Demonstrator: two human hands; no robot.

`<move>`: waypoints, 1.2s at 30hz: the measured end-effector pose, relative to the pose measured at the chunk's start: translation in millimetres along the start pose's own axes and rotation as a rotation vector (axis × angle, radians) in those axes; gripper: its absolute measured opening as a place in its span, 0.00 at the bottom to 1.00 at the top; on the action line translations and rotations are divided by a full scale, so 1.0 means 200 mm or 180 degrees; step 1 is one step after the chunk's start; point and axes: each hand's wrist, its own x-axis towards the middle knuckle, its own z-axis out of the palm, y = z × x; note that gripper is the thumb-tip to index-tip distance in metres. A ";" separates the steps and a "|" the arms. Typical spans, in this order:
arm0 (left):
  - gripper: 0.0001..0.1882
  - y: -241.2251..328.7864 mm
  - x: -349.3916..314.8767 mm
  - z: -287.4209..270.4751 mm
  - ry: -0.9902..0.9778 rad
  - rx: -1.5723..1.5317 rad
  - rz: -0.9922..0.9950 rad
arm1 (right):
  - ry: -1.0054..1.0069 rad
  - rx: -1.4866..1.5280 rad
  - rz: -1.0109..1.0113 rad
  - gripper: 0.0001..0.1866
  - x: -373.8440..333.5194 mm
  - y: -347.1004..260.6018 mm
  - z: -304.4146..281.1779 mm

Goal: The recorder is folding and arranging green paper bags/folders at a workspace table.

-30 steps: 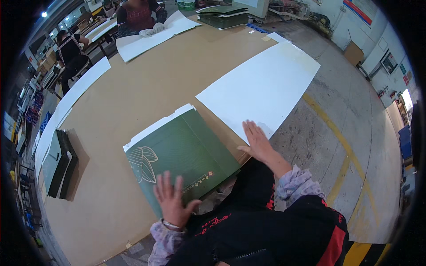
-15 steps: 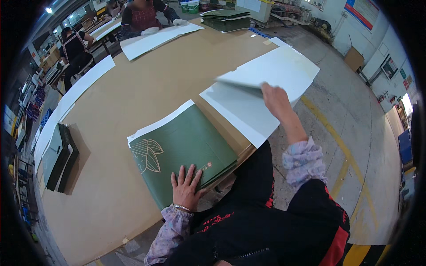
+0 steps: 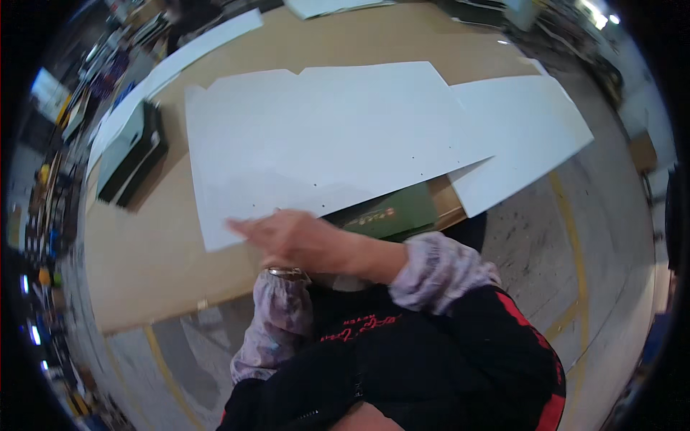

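Note:
A large white sheet [image 3: 316, 136] with notched far edges and small dark holes lies across the table in front of me. Under its near right edge shows part of a green printed bag [image 3: 392, 212], with pale marks on it. My right hand [image 3: 280, 233] reaches across to the left over the sheet's near edge; its fingers are smeared by motion, so their grip is unclear. Beneath it, my left hand [image 3: 270, 260] is mostly hidden, with only the part by the bracelet showing at the table's near side.
To the right, more white sheets [image 3: 528, 118] overhang the brown table [image 3: 151, 266]. A dark green folded stack [image 3: 129, 154] stands at the left. White sheets [image 3: 194, 54] line the far left edge, and another white pile [image 3: 334, 6] lies at the far side.
My right hand has swung from the right-hand pile to the left, across my left wrist. A white sheet now covers most of the green bag. The view has tilted down.

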 end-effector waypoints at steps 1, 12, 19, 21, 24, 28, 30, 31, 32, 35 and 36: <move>0.13 -0.03 -0.02 -0.07 0.0067 0.0692 0.0253 | -0.0052 0.0043 0.0145 0.32 -0.06 0.03 -0.02; 0.15 -0.08 -0.10 -0.40 0.1362 -0.3270 -0.2917 | -0.0354 -0.1339 0.1230 0.23 -0.64 0.40 -0.21; 0.15 0.11 -0.16 -0.54 -0.1032 -0.2522 -0.2776 | -0.0061 -0.1498 0.0799 0.14 -0.67 0.42 -0.22; 0.16 0.30 -0.24 -0.40 -0.1190 -0.1002 -0.1160 | -0.0036 -0.1577 0.0819 0.13 -0.70 0.39 -0.21; 0.26 0.47 -0.19 -0.21 -0.0532 0.0515 0.0644 | -0.0057 -0.1549 0.0861 0.13 -0.70 0.33 -0.20; 0.24 0.27 -0.12 -0.09 -0.0557 0.1309 0.0780 | -0.0105 -0.1437 0.0920 0.12 -0.68 0.25 -0.20; 0.19 0.13 -0.10 -0.08 -0.0661 0.1355 0.1213 | -0.0108 -0.1523 0.0942 0.12 -0.69 0.27 -0.20; 0.18 0.13 -0.07 -0.08 -0.0597 0.1291 0.1154 | -0.0099 -0.1600 0.0916 0.12 -0.71 0.29 -0.21; 0.15 0.12 -0.03 -0.09 -0.0591 0.1312 0.1118 | -0.0092 -0.1506 0.0956 0.11 -0.70 0.32 -0.20; 0.11 0.09 0.05 -0.12 -0.0648 0.1265 0.1204 | -0.0113 -0.1321 0.0930 0.09 -0.66 0.38 -0.18; 0.09 0.08 0.08 -0.13 -0.0733 0.1184 0.1189 | -0.0127 -0.1321 0.0979 0.08 -0.66 0.40 -0.17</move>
